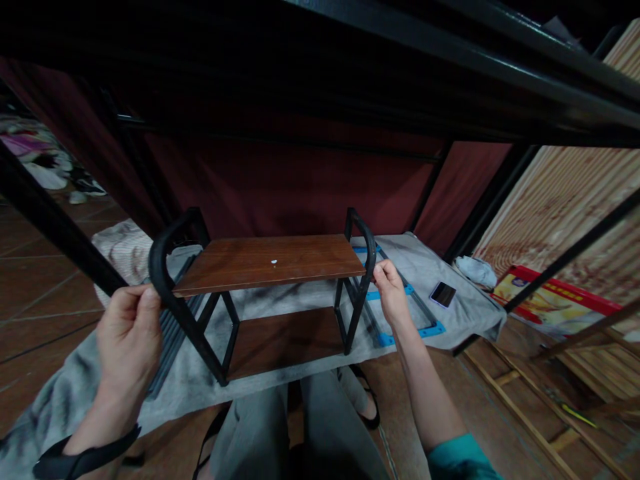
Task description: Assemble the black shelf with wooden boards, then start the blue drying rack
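A small two-tier shelf rack (273, 259) with wood-look brown boards and black tubular side frames stands upright on a grey cloth. My left hand (130, 330) is closed, thumb and fingers pinched at the outer side of the left frame. On the other side, my right hand (393, 290) is also closed, its fingertips gripping the right frame close to the end of the upper board. A small white spot shows on that board. The lower board (287, 340) lies close to the cloth.
Grey tubes (170, 343) lie left of the rack. To its right are a grey frame with blue corner pieces (433, 329) and a phone (443, 294) on the cloth (470, 313). A black metal beam (320, 73) crosses overhead. A red box (555, 300) and wooden ladder-like frame (530, 403) stand right.
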Demonstrator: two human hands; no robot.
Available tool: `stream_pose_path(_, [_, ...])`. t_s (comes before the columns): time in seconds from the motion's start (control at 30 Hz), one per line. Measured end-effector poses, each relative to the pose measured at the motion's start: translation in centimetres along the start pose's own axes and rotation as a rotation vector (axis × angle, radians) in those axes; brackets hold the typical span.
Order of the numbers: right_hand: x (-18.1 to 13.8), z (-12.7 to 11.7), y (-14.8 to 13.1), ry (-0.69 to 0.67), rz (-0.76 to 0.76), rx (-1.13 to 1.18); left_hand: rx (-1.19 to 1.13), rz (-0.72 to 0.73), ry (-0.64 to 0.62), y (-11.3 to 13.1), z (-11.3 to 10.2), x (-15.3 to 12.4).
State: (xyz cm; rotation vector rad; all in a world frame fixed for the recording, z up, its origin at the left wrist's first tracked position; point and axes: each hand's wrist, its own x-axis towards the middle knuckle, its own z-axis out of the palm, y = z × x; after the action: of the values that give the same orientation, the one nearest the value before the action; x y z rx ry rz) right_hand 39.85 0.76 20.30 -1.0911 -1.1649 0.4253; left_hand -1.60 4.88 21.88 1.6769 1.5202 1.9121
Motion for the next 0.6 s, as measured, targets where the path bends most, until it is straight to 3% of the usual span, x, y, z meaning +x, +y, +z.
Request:
stream_pose_path(0.47, [0.1, 0.4, -0.9, 0.092, -0.062, 0.01, -0.081, -0.015, -0.023, -1.3, 0.1, 0.3])
stream_pose_path(0.6, [-0.2, 0.4, -0.9, 0.13, -0.134, -0.113, -0.088, -0.009, -0.005, -1.2, 0.2, 0.2])
